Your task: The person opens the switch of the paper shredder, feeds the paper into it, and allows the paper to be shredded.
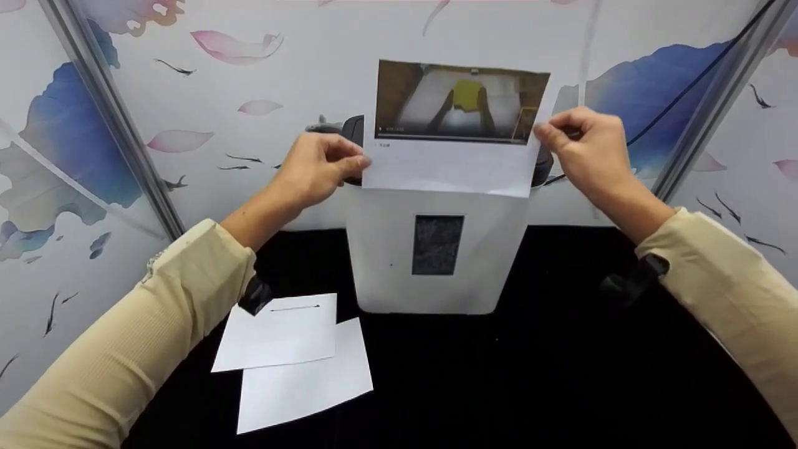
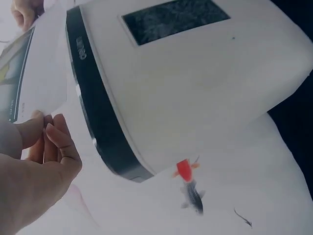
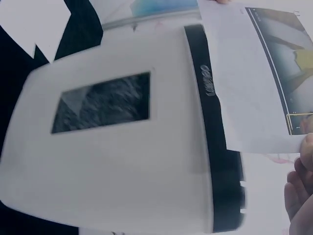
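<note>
"At twelve o'clock, over the upper front of a white machine (image 1: 499,249), a printed sheet (image 1: 449,165) is held up between two hands."

"How is it gripped?"

"By its side edges. On the sheet's own dial, its edge is pinched near eight o'clock by the left hand (image 1: 317,165) and near three o'clock by the right hand (image 1: 589,146), thumb and finger closed narrowly on the paper both times."

"What is printed on it?"

"A dark-bordered picture, in which a yellow shape is shown between two arms; below it, a white margin is left."

"Is the machine touched by the paper?"

"That cannot be told fairly. From the right wrist, the machine's dark band (image 3: 222,196) is partly covered by the sheet, but any contact is hard to judge."

"And lower down?"

"A dark window (image 1: 438,244) is set in the machine's front. At seven o'clock, on a black surface (image 1: 561,374), a lower sheet (image 1: 305,396) is partly overlapped by an upper sheet (image 1: 280,337), which is marked with a thin dark line. Behind everything, a white wall (image 1: 299,62) is decorated with petals and blue washes."
</note>
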A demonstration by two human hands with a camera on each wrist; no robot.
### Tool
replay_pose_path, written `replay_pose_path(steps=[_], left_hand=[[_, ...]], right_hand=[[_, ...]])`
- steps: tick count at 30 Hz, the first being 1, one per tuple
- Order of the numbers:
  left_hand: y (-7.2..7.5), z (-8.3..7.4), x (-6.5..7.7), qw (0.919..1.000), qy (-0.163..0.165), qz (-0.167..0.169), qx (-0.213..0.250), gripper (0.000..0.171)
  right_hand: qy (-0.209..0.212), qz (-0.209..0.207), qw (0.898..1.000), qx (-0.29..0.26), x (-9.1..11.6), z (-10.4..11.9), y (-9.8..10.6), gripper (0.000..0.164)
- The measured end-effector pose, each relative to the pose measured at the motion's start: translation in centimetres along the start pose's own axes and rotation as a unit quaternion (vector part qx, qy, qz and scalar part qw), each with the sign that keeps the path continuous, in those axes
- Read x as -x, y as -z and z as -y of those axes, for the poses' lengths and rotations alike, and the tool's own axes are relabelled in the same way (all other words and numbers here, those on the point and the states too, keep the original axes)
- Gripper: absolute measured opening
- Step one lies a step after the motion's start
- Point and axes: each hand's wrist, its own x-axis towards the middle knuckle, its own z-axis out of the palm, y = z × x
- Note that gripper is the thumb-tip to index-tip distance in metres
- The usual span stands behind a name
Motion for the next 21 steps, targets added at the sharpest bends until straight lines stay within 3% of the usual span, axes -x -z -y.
replay_pose_path(steps=[10, 15, 21], left_hand=[[1.0, 0.0, -2.7, 0.9968, -0.019, -0.074, 0.025, 0.019], [-0.2, 0.3, -3.8, 0.9913, -0.019, -0.125, 0.038, 0.019], [-1.6, 0.3, -5.2, 0.9868, -0.003, -0.160, 0.023, 0.019]], right_hand=[[-0.022, 0.021, 0.999, 0.045, -4.0, 2.2, 0.2, 0.035], [-0.017, 0.008, 0.999, 0.046, -5.0, 1.3, 0.0, 0.037], [-0.040, -0.010, 0.998, 0.041, -5.8, 0.6, -0.2, 0.037]])
